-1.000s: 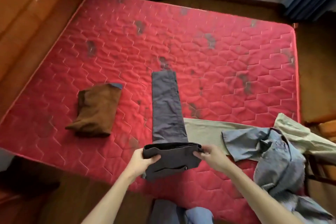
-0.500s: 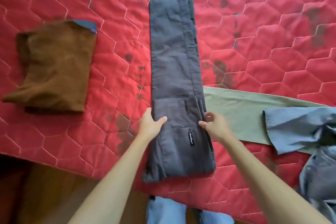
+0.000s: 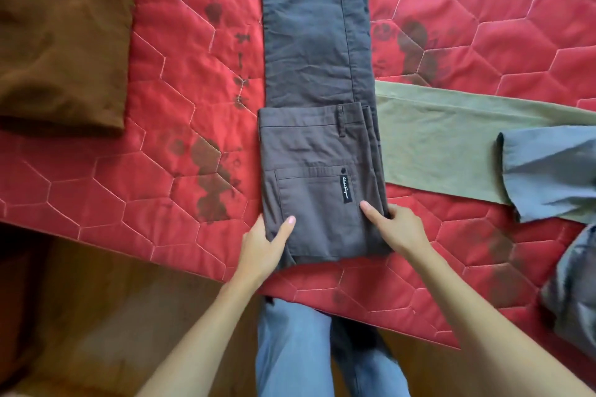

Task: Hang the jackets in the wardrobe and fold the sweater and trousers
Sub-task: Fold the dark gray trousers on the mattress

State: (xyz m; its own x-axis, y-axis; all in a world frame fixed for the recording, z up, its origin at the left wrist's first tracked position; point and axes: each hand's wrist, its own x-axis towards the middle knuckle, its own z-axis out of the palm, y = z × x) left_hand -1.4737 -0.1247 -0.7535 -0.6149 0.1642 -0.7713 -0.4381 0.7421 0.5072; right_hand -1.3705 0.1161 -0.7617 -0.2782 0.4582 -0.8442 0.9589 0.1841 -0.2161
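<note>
At the mattress's [image 3: 193, 74] near edge, the left hand [image 3: 264, 245] and right hand [image 3: 400, 229] pinch the trousers [image 3: 316, 58] by their once-folded end; the legs farther up likely need folding. On the mattress's left the sweater [image 3: 64, 42] lies folded; on its right a jacket [image 3: 548, 171] lies unhung

The trousers [image 3: 316, 42] lie mid-bed [image 3: 193, 74], their near end folded back over the legs. The sweater [image 3: 64, 35] lies to their left. A garment [image 3: 435, 145] lies to their right, with a sleeve [image 3: 548, 171] overlapping it.

— How are the arms lying?
— Both are reaching forward.
— The hands?
— The left hand [image 3: 264, 245] and right hand [image 3: 400, 229] are gripping the trousers [image 3: 309, 151] at the side edges, thumbs pressing on top.
</note>
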